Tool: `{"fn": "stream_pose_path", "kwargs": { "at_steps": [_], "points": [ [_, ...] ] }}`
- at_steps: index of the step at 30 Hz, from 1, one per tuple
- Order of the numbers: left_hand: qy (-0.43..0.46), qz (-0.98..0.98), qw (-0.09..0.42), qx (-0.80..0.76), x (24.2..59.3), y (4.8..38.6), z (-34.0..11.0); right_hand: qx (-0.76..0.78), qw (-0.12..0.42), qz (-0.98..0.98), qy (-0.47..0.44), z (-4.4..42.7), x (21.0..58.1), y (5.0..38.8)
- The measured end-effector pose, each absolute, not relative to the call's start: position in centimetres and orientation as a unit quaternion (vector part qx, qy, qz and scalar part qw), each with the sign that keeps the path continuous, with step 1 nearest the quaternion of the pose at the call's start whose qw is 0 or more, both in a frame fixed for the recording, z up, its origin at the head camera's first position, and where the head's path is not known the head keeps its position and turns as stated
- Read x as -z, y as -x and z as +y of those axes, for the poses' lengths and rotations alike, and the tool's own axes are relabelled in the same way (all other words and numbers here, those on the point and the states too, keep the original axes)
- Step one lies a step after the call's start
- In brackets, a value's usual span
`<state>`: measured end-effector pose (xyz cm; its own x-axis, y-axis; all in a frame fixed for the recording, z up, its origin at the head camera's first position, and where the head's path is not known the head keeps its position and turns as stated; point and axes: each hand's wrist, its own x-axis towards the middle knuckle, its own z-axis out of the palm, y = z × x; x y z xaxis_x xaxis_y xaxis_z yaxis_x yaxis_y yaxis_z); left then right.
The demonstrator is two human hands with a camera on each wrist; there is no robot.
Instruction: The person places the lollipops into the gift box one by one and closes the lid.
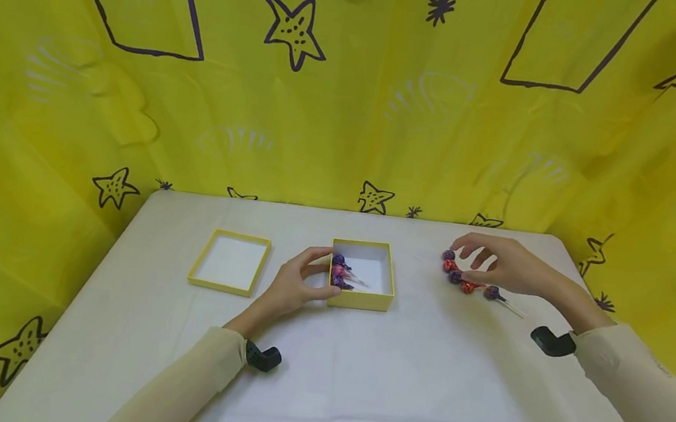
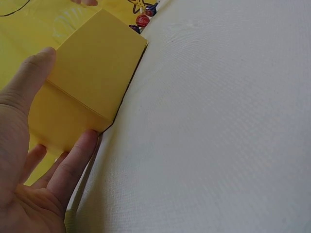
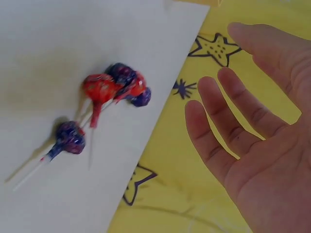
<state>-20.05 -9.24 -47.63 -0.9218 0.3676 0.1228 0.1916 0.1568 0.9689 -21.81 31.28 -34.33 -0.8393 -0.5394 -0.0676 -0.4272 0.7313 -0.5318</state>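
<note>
A yellow open-topped box (image 1: pixel 360 301) stands mid-table with several lollipops (image 1: pixel 339 272) inside along its left wall. My left hand (image 1: pixel 294 284) grips the box at its left side; in the left wrist view the thumb lies against one yellow wall (image 2: pixel 99 68) and fingertips touch the adjoining one. To the right, several lollipops (image 3: pixel 99 89) in red and purple wrappers lie in a loose row on the table. Over them hovers my right hand (image 1: pixel 511 264), its fingers spread and slightly bent. Nothing lies between those fingers in the right wrist view.
The box's shallow yellow-rimmed lid (image 1: pixel 226 289) lies at the left of the table, white inside up. A white cloth covers the table (image 1: pixel 417 390). Behind it hangs a yellow curtain (image 1: pixel 351 100) printed with starfish.
</note>
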Motion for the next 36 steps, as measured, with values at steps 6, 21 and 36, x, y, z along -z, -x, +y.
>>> {"fn": "stream_pose_path", "kwargs": {
  "at_steps": [6,21,36],
  "points": [
    [-0.188,0.752,0.072,-0.627,47.7,20.1,-9.2,0.255,0.089,0.927,0.260,33.1,35.1,21.2],
    [-0.195,0.752,0.064,-0.627,47.8,20.3,-9.3,0.229,-0.009,0.937,0.264,36.9,39.7,19.8],
    [-0.180,0.751,0.085,-0.630,44.9,18.7,-9.0,0.220,0.012,0.957,0.187,38.4,42.8,19.7]
  ]
}}
